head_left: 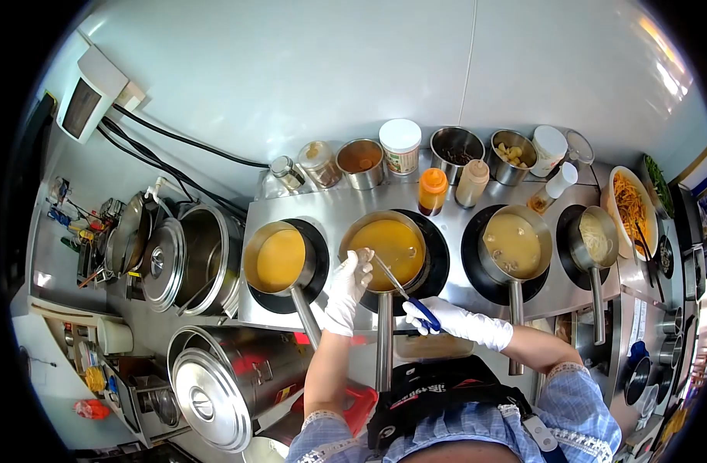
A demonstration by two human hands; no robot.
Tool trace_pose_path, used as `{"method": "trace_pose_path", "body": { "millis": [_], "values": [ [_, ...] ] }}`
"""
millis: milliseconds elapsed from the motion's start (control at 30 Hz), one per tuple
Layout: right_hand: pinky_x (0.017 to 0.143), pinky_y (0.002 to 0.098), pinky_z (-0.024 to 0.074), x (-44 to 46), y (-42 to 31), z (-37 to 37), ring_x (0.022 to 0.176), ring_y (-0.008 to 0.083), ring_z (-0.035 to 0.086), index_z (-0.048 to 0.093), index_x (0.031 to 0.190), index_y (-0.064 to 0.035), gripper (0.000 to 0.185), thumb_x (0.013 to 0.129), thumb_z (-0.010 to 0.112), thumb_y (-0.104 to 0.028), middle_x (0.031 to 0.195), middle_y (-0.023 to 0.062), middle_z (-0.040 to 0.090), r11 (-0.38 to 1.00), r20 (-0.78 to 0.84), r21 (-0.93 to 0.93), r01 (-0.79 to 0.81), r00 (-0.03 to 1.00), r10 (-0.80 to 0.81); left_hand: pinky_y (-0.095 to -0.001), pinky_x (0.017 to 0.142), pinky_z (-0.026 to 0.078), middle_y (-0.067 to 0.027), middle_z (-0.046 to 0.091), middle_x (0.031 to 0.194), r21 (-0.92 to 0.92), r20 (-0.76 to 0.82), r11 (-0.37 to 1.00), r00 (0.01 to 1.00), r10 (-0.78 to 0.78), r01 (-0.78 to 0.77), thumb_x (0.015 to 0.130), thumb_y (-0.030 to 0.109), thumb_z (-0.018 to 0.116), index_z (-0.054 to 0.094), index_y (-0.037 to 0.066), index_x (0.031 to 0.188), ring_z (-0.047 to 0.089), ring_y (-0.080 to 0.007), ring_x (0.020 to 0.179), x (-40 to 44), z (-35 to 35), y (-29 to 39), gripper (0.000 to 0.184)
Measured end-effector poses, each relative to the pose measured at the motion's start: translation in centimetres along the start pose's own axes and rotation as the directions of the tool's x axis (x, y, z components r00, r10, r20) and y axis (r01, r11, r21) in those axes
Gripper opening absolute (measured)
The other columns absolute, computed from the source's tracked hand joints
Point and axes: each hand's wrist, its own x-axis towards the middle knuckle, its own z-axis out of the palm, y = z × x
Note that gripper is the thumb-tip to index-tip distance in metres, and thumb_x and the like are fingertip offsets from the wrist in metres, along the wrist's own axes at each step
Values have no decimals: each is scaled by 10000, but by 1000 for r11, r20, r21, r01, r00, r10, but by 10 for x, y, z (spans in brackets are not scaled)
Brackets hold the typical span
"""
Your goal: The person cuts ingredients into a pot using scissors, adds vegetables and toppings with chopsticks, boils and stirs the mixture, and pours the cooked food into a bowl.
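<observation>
My left hand [347, 289], in a white glove, is closed at the near left rim of the second pot [396, 243], which holds orange-yellow broth. A small pale, clear-looking thing shows at its fingertips, too small to name. My right hand [438, 320], gloved too, is wrapped round the blue handle of a metal utensil [392, 276]. The utensil's thin metal end points up and left over the pot, near my left fingers. On the left, another pot [276, 258] holds similar broth.
Two more pots stand on the right burners, one with pale broth [513, 243], one with noodles [594, 238]. Squeeze bottles [433, 191] and containers line the back. A bowl of orange shreds [631, 208] is far right. Pot handles stick out toward me. Large steel pots [237, 363] stand left.
</observation>
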Motion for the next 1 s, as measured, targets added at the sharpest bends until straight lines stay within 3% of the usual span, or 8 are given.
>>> {"method": "trace_pose_path", "body": {
  "millis": [167, 333, 533, 600, 733, 800, 867, 1000],
  "values": [
    [436, 186, 339, 4, 1, 3, 485, 40, 458, 600, 832, -51, 485, 915, 457, -508, 588, -49, 511, 996, 18, -68, -55, 998, 57, -208, 563, 356, -25, 627, 976, -2, -68, 1000, 998, -11, 11, 805, 480, 634, 583, 90, 1063, 484, -88, 704, -5, 10, -9, 470],
    [452, 184, 339, 6, -4, 6, 492, 40, 438, 623, 868, -48, 513, 910, 453, -531, 586, -56, 495, 990, 13, -130, -55, 998, 57, -216, 576, 354, -29, 643, 974, 6, -81, 1000, 996, -27, 28, 812, 473, 634, 624, 92, 981, 496, -93, 729, -6, 11, -14, 417],
    [452, 190, 338, 7, -6, 4, 501, 46, 436, 642, 977, -8, 588, 907, 437, -554, 614, -50, 501, 1000, 78, -3, -24, 997, 24, -210, 571, 362, -47, 645, 965, -18, -89, 996, 992, -90, 88, 818, 403, 659, 647, 73, 933, 519, -90, 729, -5, 10, -18, 350],
    [426, 193, 302, 5, -9, 5, 495, 47, 423, 496, 732, -135, 492, 848, 498, -613, 591, -66, 452, 999, 97, 30, -35, 995, 32, -206, 562, 365, -50, 644, 957, -21, -31, 990, 990, -139, 139, 820, 386, 662, 647, 70, 934, 523, -90, 726, -7, 8, -14, 336],
    [416, 190, 307, 6, -9, 5, 474, 53, 426, 502, 732, -119, 509, 854, 487, -614, 576, -62, 453, 999, 110, 38, -36, 993, 31, -222, 531, 393, -98, 646, 946, -53, 66, 971, 971, -230, 234, 842, 333, 645, 646, 43, 939, 564, -131, 756, -7, 6, -15, 306],
    [405, 199, 309, 6, -9, 8, 446, 58, 414, 514, 730, -118, 457, 874, 512, -552, 560, -58, 450, 994, 60, 91, -59, 997, 54, -241, 532, 408, -135, 651, 958, -71, 99, 966, 965, -242, 249, 853, 329, 630, 647, 26, 945, 597, -170, 783, -4, 3, -15, 317],
    [424, 203, 332, 7, -7, 7, 457, 64, 432, 527, 736, -92, 465, 893, 495, -529, 572, -40, 472, 994, 37, 108, -31, 999, 28, -213, 517, 386, -75, 631, 938, -71, 117, 961, 959, -259, 268, 831, 332, 659, 634, 53, 934, 534, -102, 731, -6, 13, -9, 298],
    [431, 198, 353, 7, -3, 0, 471, 64, 446, 531, 700, -71, 383, 899, 567, -397, 587, -26, 495, 979, 10, 204, -8, 1000, 7, -212, 518, 385, -76, 627, 929, -93, 29, 956, 961, -275, 277, 832, 343, 656, 621, 55, 931, 531, -101, 731, -5, 19, -7, 306]
  ]
}}
